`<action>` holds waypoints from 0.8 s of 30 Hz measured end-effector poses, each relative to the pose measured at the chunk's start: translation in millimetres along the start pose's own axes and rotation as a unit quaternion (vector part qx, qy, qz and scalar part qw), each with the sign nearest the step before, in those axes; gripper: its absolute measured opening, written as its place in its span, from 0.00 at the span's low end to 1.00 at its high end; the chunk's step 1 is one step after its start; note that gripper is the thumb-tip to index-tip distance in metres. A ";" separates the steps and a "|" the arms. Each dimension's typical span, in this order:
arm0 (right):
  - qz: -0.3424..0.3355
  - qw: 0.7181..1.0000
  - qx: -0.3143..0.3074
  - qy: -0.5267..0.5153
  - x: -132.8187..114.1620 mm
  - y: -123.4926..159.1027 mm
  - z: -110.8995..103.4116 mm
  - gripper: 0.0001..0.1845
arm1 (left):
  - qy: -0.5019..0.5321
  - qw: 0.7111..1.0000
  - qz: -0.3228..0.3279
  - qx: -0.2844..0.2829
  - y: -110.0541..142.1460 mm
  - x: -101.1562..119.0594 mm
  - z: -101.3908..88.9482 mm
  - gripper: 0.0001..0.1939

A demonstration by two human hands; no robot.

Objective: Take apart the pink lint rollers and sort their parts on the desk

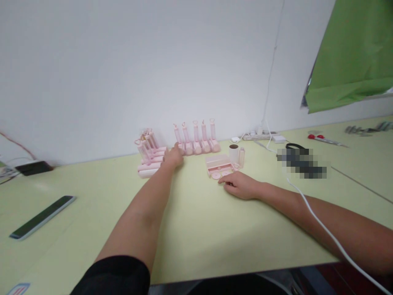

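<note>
My left hand (173,157) reaches to the back of the table, between a left group of pink cases (150,168) and a row of similar pink cases (197,148). Its fingers look spread and touch or nearly touch cases on both sides; the fingertips are partly hidden. Slim pale tubes with small loops on top stand up from the cases. My right hand (241,185) rests on the table, index finger stretched towards the near edge of an opened pink case (218,162) with round parts in front. Nothing shows in its grasp.
Behind the opened case stand a white cup (233,155) with a brown inside and a small clear bottle (241,157). A power strip (259,136) lies by the wall. A white cable (319,223) crosses my right forearm. Red-handled scissors (327,140) lie right; a dark flat bar (43,217) lies left.
</note>
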State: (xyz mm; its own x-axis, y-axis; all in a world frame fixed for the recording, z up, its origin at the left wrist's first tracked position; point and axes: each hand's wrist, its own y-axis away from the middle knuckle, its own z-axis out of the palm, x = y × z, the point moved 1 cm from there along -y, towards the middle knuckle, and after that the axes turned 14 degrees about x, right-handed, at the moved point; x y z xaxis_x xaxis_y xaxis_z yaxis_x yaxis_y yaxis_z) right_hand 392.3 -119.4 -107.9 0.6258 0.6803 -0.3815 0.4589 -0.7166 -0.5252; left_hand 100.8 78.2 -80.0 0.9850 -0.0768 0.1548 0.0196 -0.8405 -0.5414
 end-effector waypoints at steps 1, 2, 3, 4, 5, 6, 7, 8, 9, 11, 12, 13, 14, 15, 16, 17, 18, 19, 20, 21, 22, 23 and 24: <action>0.004 1.000 -0.001 -0.001 0.3 0.2 0.0 0.18 | -0.007 1.000 0.002 0.001 0.8 -0.5 1.0 0.40; 0.007 1.000 -0.002 -0.002 0.5 0.5 -0.1 0.18 | -0.013 1.000 0.006 0.001 1.9 -0.9 1.2 0.40; 0.007 1.000 -0.003 -0.003 0.6 0.8 -0.3 0.18 | -0.018 1.000 0.012 0.002 3.4 -1.0 0.6 0.39; 0.007 1.000 -0.003 -0.003 0.7 1.1 -0.5 0.18 | -0.022 1.000 0.020 0.003 5.3 -1.1 -0.8 0.38; 0.007 1.000 -0.002 -0.004 0.6 1.4 -0.7 0.17 | -0.025 0.999 0.029 0.005 7.7 -1.1 -2.8 0.37; 0.006 1.000 -0.002 -0.004 0.4 1.6 -0.9 0.17 | -0.028 0.999 0.039 0.006 10.5 -1.1 -5.4 0.35; 0.006 1.000 -0.001 -0.005 0.2 1.6 -1.0 0.17 | -0.030 0.998 0.048 0.008 13.9 -1.1 -8.3 0.34; 0.006 1.000 -0.002 -0.007 -0.1 1.6 -1.0 0.17 | -0.032 0.998 0.056 0.009 17.7 -1.2 -11.5 0.32; 0.007 1.000 -0.003 -0.008 -0.5 1.6 -0.9 0.17 | -0.033 0.997 0.063 0.010 22.0 -1.4 -14.8 0.30; 0.010 1.000 -0.004 -0.009 -1.4 1.3 -0.4 0.17 | -0.036 0.997 0.071 0.009 31.4 -1.8 -20.8 0.28; 0.012 1.000 -0.004 -0.008 -1.8 1.2 -0.1 0.17 | -0.037 0.997 0.074 0.008 36.5 -1.7 -23.4 0.27; 0.013 1.000 -0.004 -0.008 -2.1 1.1 0.2 0.16 | -0.038 0.996 0.077 0.006 41.6 -1.4 -25.5 0.26; 0.012 1.000 -0.003 -0.008 -2.4 1.1 0.5 0.16 | -0.038 0.996 0.080 0.004 46.7 -0.8 -27.4 0.25; 0.011 1.000 -0.001 -0.008 -2.6 1.1 0.8 0.16 | -0.037 0.996 0.084 0.001 51.7 0.1 -28.9 0.24; 0.010 1.000 0.001 -0.009 -2.6 1.1 1.1 0.17 | -0.035 0.995 0.090 -0.004 56.4 1.4 -30.2 0.24; 0.010 1.000 0.003 -0.010 -2.5 1.2 1.3 0.17 | -0.032 0.995 0.097 -0.009 60.7 2.9 -31.4 0.23; 0.009 1.000 0.004 -0.011 -2.2 1.4 1.6 0.17 | -0.028 0.994 0.103 -0.015 64.5 4.6 -32.8 0.24; 0.010 1.000 0.004 -0.012 -1.9 1.6 1.8 0.17 | -0.025 0.994 0.108 -0.020 67.6 6.4 -34.5 0.24; 0.011 1.000 0.004 -0.013 -1.5 1.9 2.0 0.17 | -0.021 0.993 0.113 -0.021 69.8 8.1 -36.7 0.24; 0.012 1.000 0.003 -0.013 -1.1 2.2 2.3 0.17 | -0.020 0.992 0.122 -0.016 71.1 9.6 -39.4 0.24; 0.012 1.000 0.003 -0.013 -0.7 2.5 2.5 0.17 | -0.022 0.991 0.135 -0.006 71.5 11.0 -42.7 0.23; 0.012 1.000 0.004 -0.013 -0.3 2.7 2.6 0.17 | -0.028 0.988 0.152 0.004 71.0 11.9 -46.2 0.22; 0.012 1.000 0.005 -0.013 0.0 2.8 2.7 0.17 | -0.039 0.984 0.171 0.011 69.8 12.3 -49.6 0.21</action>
State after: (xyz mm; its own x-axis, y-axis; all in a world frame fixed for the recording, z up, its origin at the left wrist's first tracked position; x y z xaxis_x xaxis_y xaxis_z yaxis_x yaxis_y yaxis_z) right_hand 391.9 -121.0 -111.4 0.6195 0.6669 -0.4141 0.4375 -0.7314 -0.5232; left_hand 105.8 -8.1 -75.0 0.9447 -0.3114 -0.1028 -0.3126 -0.7604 -0.5693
